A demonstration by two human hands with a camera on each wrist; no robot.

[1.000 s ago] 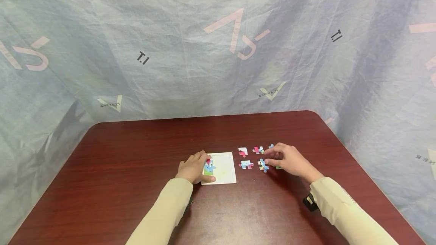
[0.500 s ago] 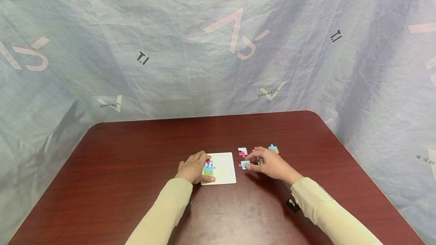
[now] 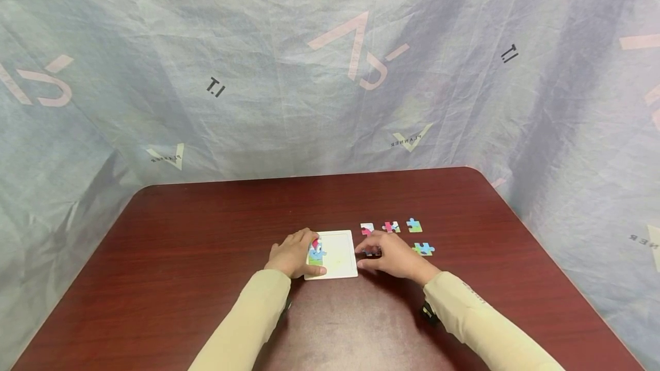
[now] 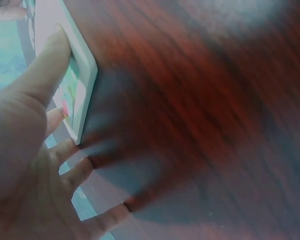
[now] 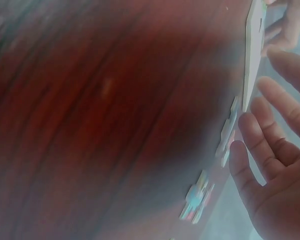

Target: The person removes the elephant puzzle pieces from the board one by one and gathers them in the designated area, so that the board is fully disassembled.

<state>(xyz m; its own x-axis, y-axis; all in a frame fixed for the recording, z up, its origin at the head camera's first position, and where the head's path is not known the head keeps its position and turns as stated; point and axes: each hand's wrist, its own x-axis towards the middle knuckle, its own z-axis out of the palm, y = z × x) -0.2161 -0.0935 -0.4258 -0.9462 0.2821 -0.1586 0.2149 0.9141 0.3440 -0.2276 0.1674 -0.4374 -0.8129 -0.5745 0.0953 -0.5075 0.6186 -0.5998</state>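
Note:
A white square puzzle board (image 3: 339,256) lies on the table with puzzle pieces (image 3: 316,253) in its left column, showing blue, red and green. My left hand (image 3: 290,256) rests across the board's left side. In the left wrist view its thumb (image 4: 52,57) presses on the board, and several fingertips touch the table beside it. Just right of the board hovers my right hand (image 3: 394,255), thumb and index finger apart. Nothing shows between its fingers (image 5: 285,105) in the right wrist view. A light-blue and pink piece (image 3: 372,251) is partly hidden beneath this hand.
Loose puzzle pieces lie right of the board: a white and pink one (image 3: 366,228), a red and blue one (image 3: 391,227), a blue-green one (image 3: 414,225) and a green and blue one (image 3: 424,249). A printed grey cloth (image 3: 289,130) hangs behind the brown table (image 3: 216,216).
My right hand has moved left, from the right-hand loose pieces to the board's right edge. It uncovered the pieces at the far right. My left hand has stayed on the board.

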